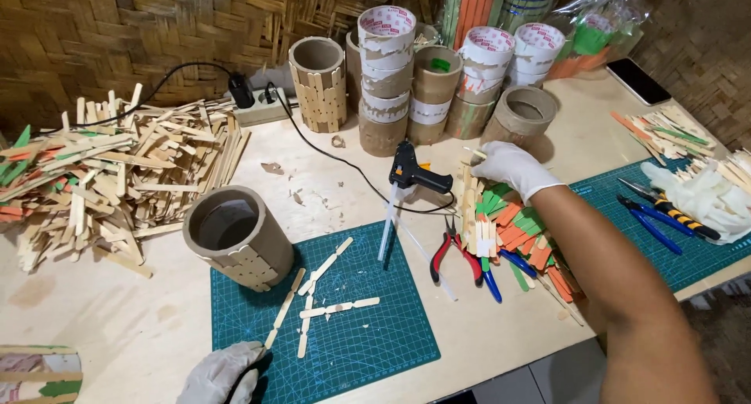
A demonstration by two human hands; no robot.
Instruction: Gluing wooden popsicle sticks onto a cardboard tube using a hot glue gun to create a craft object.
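Your right hand (pixel 512 168), gloved, fingers curled, rests on the coloured stick pile (pixel 520 232); whether it grips one, cannot tell. Glue gun (pixel 415 173) just left of it. Your left hand (pixel 223 373) lies loosely closed, wooden sticks (pixel 328 294) just above-right on the green mat (pixel 375 333).

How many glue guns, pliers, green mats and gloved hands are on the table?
Glue gun: 1
Pliers: 3 (red, blue by the sticks, blue on the right mat)
Green cutting mats: 2 (near, right)
Gloved hands: 2 (left hand, right hand)
Total: 8
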